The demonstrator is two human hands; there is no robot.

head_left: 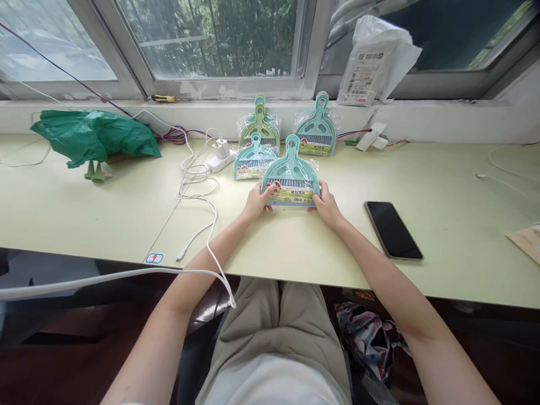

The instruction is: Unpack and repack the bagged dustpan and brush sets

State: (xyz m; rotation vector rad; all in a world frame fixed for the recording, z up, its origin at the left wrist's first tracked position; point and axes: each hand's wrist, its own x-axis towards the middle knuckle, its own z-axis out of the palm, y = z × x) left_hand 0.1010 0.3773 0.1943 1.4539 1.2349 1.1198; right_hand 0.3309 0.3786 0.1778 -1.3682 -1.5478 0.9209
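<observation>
- Since the pale teal dustpan set [291, 175] is front and center, starting there: rounded plastic pan, looped handle pointing away from the person, straight rows of bristles, crinkly clear wrap, bright printed label.
- It's at the near-middle of the counter [287, 242]; can't tell if its bottom edge is touching down.
- Left hand [255, 201] is part-closed on its left edge, thumb on top, fingers curled under.
- Right hand [327, 206] mirrors that on the right edge, so both are holding the same set.
- Just behind, a light blue set [254, 160], then a green one [268, 133], plus another teal one [321, 129] farther right, all in shiny film.
- Right side: flat, glossy black phone [394, 230].
- Left side: loopy white cable [214, 211], wrinkled green bag [99, 135].
</observation>
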